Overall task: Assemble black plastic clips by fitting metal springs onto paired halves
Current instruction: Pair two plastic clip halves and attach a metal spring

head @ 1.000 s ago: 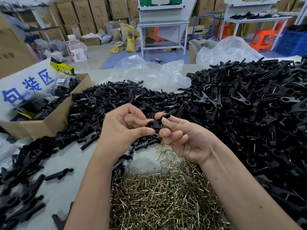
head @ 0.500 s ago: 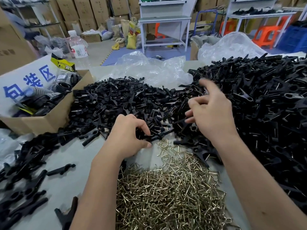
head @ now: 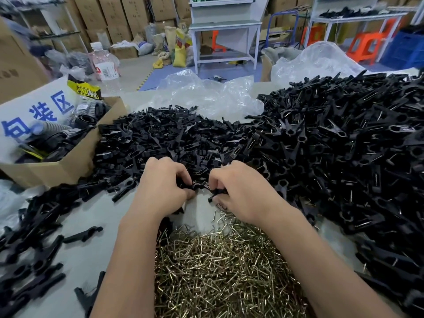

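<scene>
Both hands meet at table centre, just past the far edge of the spring pile (head: pixel 220 271). Left hand (head: pixel 163 189) has its fingers curled, pinching a black clip half (head: pixel 199 186). Right hand (head: pixel 238 191) has its fingers curled on another black piece (head: pixel 214 195); the two touch. Loose halves heap (head: pixel 174 138) lies beyond, bigger clip heap (head: pixel 344 145) to the right, cardboard box (head: pixel 64 164) far left.
</scene>
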Demonstrator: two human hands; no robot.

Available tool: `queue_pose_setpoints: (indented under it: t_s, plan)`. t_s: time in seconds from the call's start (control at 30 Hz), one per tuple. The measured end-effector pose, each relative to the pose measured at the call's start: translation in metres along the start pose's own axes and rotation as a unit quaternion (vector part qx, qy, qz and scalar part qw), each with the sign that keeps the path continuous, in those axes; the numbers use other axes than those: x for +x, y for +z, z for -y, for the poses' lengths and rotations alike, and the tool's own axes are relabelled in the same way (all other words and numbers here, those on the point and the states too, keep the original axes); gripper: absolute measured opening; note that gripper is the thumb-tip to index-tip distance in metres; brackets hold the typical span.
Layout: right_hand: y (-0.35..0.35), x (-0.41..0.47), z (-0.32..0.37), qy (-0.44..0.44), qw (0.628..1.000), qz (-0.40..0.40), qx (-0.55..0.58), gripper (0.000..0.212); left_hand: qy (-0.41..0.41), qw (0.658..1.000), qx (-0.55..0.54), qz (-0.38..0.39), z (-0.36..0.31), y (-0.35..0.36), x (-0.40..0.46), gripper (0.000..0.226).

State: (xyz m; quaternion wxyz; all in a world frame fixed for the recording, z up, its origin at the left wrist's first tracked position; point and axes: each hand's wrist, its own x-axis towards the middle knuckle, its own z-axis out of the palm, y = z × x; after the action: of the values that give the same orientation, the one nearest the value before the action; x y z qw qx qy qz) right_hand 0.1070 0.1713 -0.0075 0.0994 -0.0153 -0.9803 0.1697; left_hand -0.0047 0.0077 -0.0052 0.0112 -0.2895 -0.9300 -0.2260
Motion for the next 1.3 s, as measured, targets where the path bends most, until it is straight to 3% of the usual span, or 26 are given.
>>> queue_pose_setpoints:
  t_s: [0.13, 0.23, 0.4, 0.57, 0.7, 0.8, 0.97, 1.03, 1.17, 1.3]
  plan:
    - [0.000, 0.000, 0.000, 0.004, 0.994, -0.047, 0.095, 0.030, 0.009, 0.990, -0.135, -0.036, 0.003, -0.013, 0.001, 0.025]
    - [-0.007, 0.003, -0.002, 0.061, 0.963, -0.075, 0.250, 0.037, 0.014, 0.961, -0.265, -0.081, 0.000, -0.021, 0.001, 0.025]
    - [-0.014, 0.004, 0.001, 0.118, 0.863, -0.117, 0.477, 0.013, -0.024, 0.906, -0.409, -0.106, -0.005, -0.017, -0.002, 0.030]
    - [-0.014, 0.007, 0.001, 0.209, 0.739, -0.131, 0.626, 0.023, -0.065, 0.874, -0.476, -0.071, -0.011, -0.014, -0.003, 0.027]
    - [-0.018, 0.007, -0.004, 0.200, 0.688, -0.080, 0.693, 0.015, -0.088, 0.849, -0.519, -0.051, -0.020, -0.013, -0.004, 0.033]
    - [-0.022, 0.005, -0.011, 0.173, 0.702, -0.040, 0.689, 0.024, -0.099, 0.817, -0.567, -0.025, -0.024, -0.014, -0.005, 0.038]
    - [-0.020, 0.005, -0.011, 0.169, 0.780, -0.076, 0.598, 0.014, -0.115, 0.754, -0.646, -0.015, -0.024, -0.012, -0.002, 0.013]
    - [-0.018, 0.006, -0.009, 0.165, 0.792, -0.091, 0.581, 0.017, -0.126, 0.758, -0.639, -0.016, -0.027, -0.011, -0.001, 0.009]
    - [-0.012, 0.007, -0.005, 0.152, 0.803, -0.110, 0.566, 0.020, -0.120, 0.802, -0.585, -0.001, -0.031, -0.008, -0.003, 0.016]
    - [-0.011, 0.007, -0.005, 0.127, 0.821, -0.134, 0.541, 0.019, -0.117, 0.817, -0.565, 0.013, -0.033, -0.008, -0.003, 0.014]
